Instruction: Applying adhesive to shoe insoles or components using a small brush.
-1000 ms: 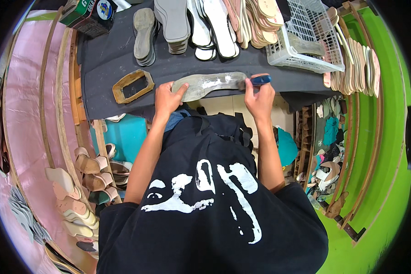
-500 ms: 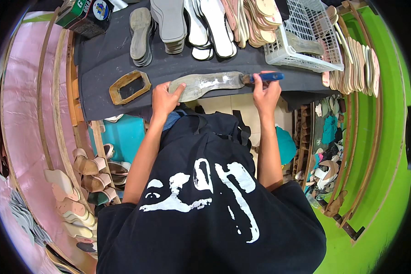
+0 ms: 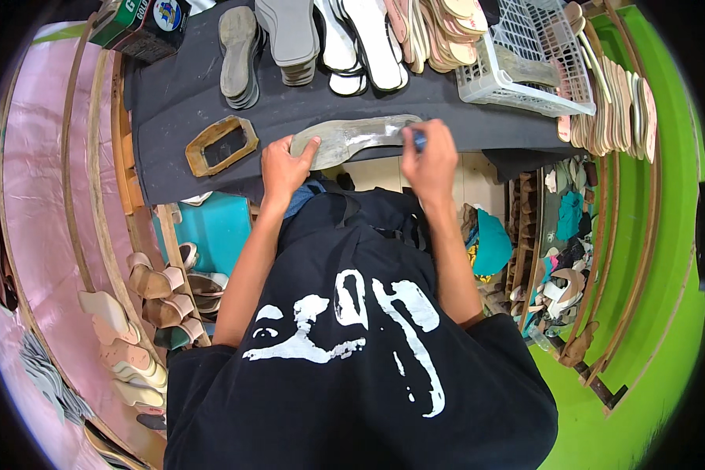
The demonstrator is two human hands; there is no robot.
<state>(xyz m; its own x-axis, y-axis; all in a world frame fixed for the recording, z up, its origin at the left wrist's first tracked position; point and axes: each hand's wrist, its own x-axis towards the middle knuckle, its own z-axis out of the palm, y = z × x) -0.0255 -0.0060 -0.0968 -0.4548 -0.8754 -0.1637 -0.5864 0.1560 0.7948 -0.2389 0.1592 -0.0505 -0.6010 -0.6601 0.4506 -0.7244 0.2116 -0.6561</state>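
A worn grey shoe insole (image 3: 329,146) lies lengthwise near the front edge of the dark-covered table, with a shiny whitish patch along its middle. My left hand (image 3: 286,168) grips its wide left end, the thumb on top. My right hand (image 3: 433,160), slightly blurred, is closed around a blue-handled brush (image 3: 420,141) over the narrow right end. The brush's tip is mostly hidden by the fingers. Left of the insole sits a brownish, crusted, angular open container (image 3: 197,160), dark inside.
Stacks of grey insoles (image 3: 288,39), white insoles (image 3: 380,55) and pinkish insoles (image 3: 446,39) line the far side. A white plastic basket (image 3: 517,95) stands at far right, a green tin (image 3: 137,31) at far left. Racks with shoe parts (image 3: 153,282) flank me.
My right hand has moved left and turned, taking the brush from beyond the insole's right end to above it. My left hand still holds the insole in place.
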